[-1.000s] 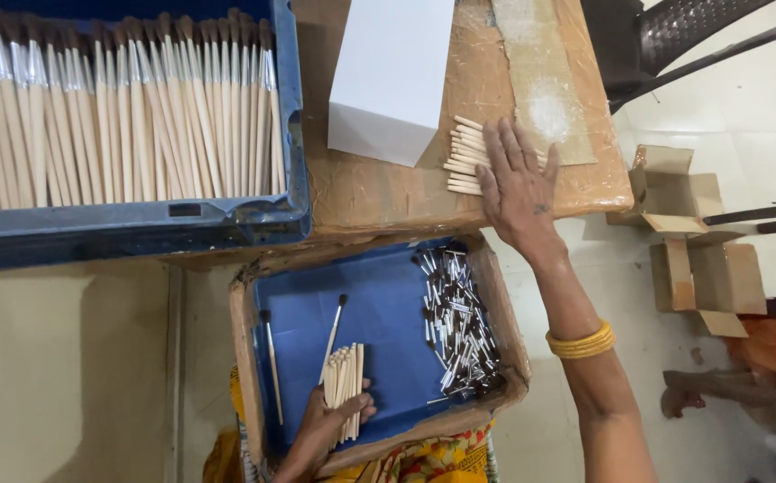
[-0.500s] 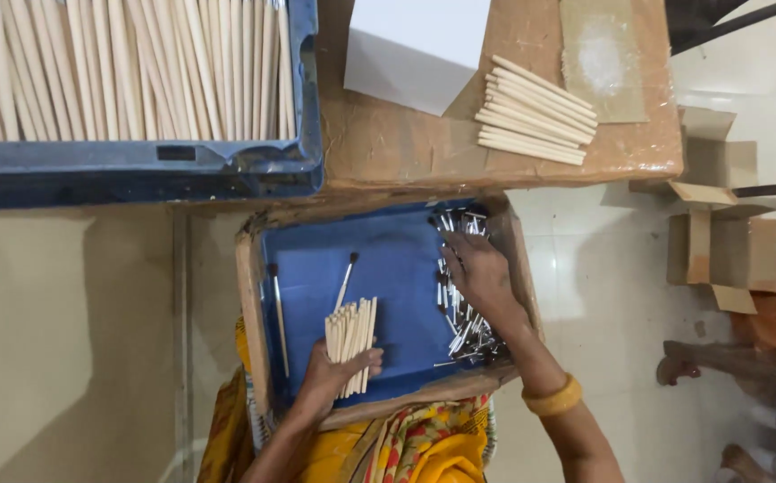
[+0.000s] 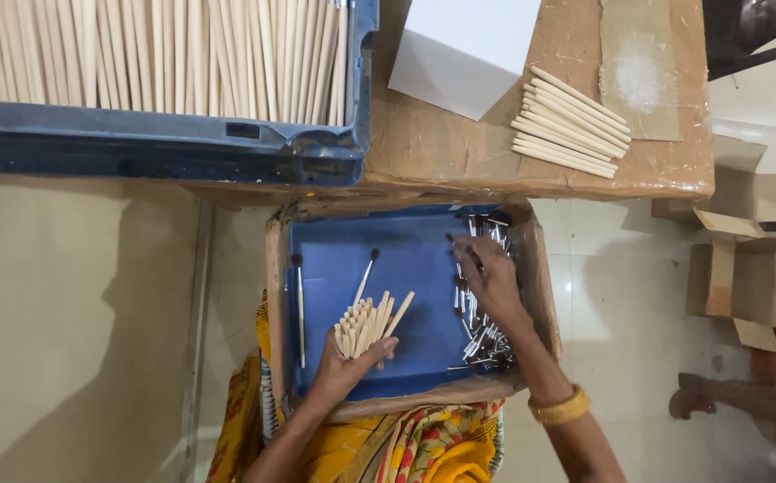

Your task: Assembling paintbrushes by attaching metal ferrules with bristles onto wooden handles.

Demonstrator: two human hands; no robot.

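Note:
My left hand (image 3: 345, 365) grips a bundle of pale wooden sticks (image 3: 368, 324) over the blue-lined cardboard box (image 3: 276, 295) on my lap. My right hand (image 3: 490, 279) rests fingers-down in the pile of small metal ferrules with dark tips (image 3: 482, 335) at the box's right side; whether it holds one is hidden. Two finished brushes lie on the blue lining: a slanted brush (image 3: 365, 275) and a straight brush (image 3: 299, 309) near the left wall.
A cardboard-covered table (image 3: 442, 152) carries a row of wooden sticks (image 3: 569, 122), a white sheet (image 3: 464, 52) and a blue crate (image 3: 164, 148) full of long sticks. Open cardboard boxes (image 3: 746, 277) sit on the tiled floor at right.
My right hand left the sticks on the table and came down into the ferrule pile in the box. My left hand lifted its bundle slightly; the view shifted downward.

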